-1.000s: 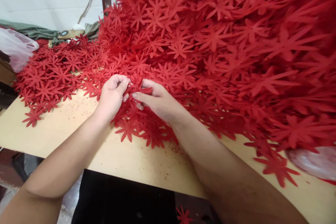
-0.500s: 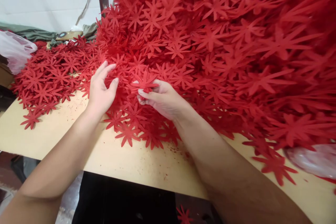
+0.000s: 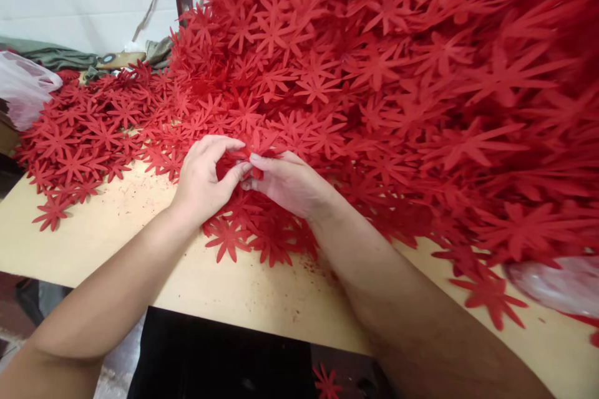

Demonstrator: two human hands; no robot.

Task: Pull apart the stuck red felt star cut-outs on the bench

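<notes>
A red flower-shaped cutout [image 3: 259, 144] with narrow petals is held between my two hands, above the front of a large heap of similar red cutouts [image 3: 322, 81]. My right hand [image 3: 292, 182] pinches it, thumb on top and fingers curled beneath. From the left, my left hand [image 3: 208, 171] closes thumb and fingers on the cutout's left side. The fingertips of both hands almost meet there. Petals and fingers partly hide each other, so I cannot tell whether it is one cutout or a few stacked.
A lower pile of red cutouts [image 3: 88, 131] spreads over the left of the pale wooden table [image 3: 196, 287]. A white plastic bag [image 3: 28, 87] sits at the far left, clear plastic [image 3: 556, 283] at the right. One cutout [image 3: 327, 381] lies below the table edge.
My left hand has moved right and slightly down, from open in the air to closed on the cutout's left side. My right hand stays nearly in place, still holding it.
</notes>
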